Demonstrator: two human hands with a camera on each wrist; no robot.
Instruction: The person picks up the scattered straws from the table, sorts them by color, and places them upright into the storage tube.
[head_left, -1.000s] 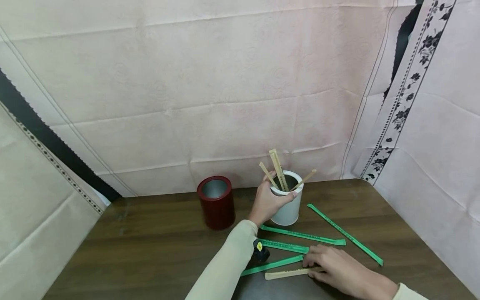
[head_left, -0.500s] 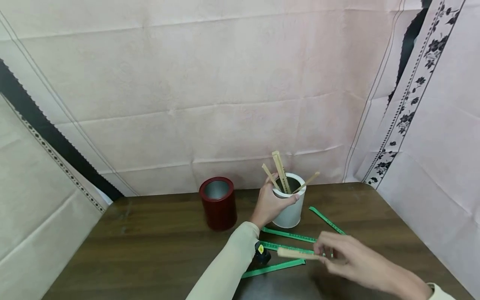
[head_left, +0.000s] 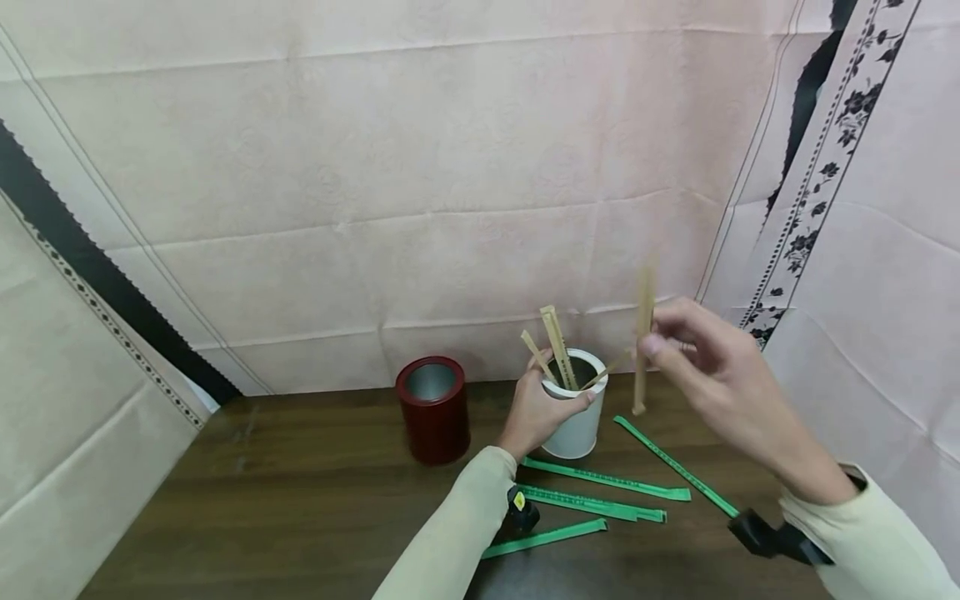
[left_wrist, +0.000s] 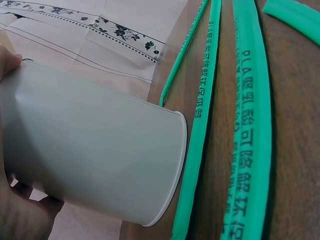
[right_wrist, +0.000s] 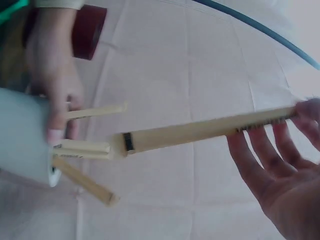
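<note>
My left hand (head_left: pixel 542 410) grips the rim of a white canister (head_left: pixel 576 429), which stands upright on the table. Several beige paper-wrapped sticks (head_left: pixel 557 346) lean inside it and poke out of the top. My right hand (head_left: pixel 723 375) pinches another slim beige paper-wrapped stick (right_wrist: pixel 200 131), raised to the right of the canister and nearly vertical in the head view. In the right wrist view the held stick's far end points towards those in the canister. Several green wrapped straws (head_left: pixel 592 502) with printed characters lie in front of the canister; one green straw (left_wrist: pixel 247 125) shows large in the left wrist view.
A dark red canister (head_left: pixel 432 412) stands left of the white one. Both are near the back edge of the brown wooden table (head_left: pixel 300 500). Pale cloth (head_left: pixel 450 183) hangs behind and at both sides. A black wrist device (head_left: pixel 776 537) sits at my right sleeve.
My right hand has lifted the beige stick off the table, raised it up beside the white canister and turned it upright. The left hand stays on the canister.
</note>
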